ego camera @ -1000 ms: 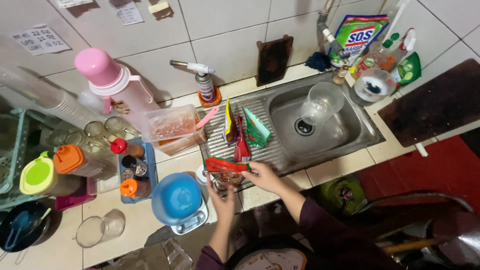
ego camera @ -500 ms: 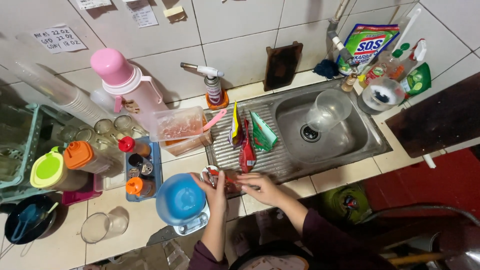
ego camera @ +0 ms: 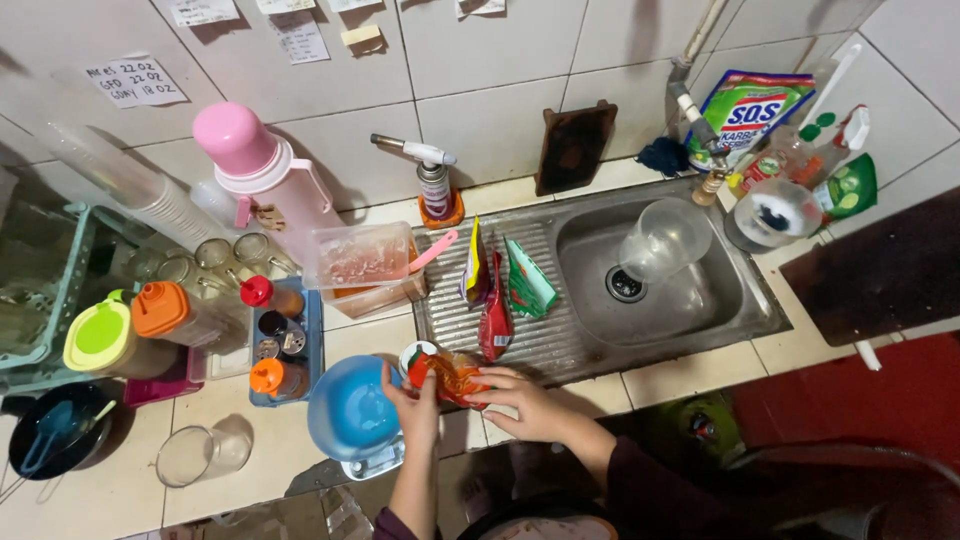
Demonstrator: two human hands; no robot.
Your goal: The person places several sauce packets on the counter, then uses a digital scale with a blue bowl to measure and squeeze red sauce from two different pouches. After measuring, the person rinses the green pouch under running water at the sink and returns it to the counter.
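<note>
- A white-tiled counter (ego camera: pixel 100 500) is seen from above, backed by a tiled wall with paper notes in the upper left of the frame; a stainless steel sink (ego camera: pixel 700 300) with a ribbed drainboard fills the centre right.
- A crinkled red-and-orange foil sachet (ego camera: pixel 455 375) is held at lower centre, just over the counter's front edge, between the drainboard and a round blue plastic bowl (ego camera: pixel 350 410).
- The left hand (ego camera: pixel 415 400) is closed on the sachet's left end; the right hand (ego camera: pixel 525 400) is pinched on its right side, fingers together. Both appear clamped on it.
- Step judged in hand: the sachet's top is being gripped for tearing, or it is being steadied. Which one cannot be told.
- The next move would call for a firm two-handed pull with the mouth kept level, the bowl lying just beside to the left.
- Three more flat sachets, yellow, red and green (ego camera: pixel 500 290), lie on the drainboard just above the hands.
- Open room: the bare drainboard strip to the right of the hands and the sink basin, where only a clear plastic cup (ego camera: pixel 660 240) lies.
- The left side is crowded: a blue tray of small capped bottles (ego camera: pixel 280 340), a tall pink flask (ego camera: pixel 265 180) and a clear tub (ego camera: pixel 360 260) stand close together.
- The front edge is close; a spill could drop to the floor.
</note>
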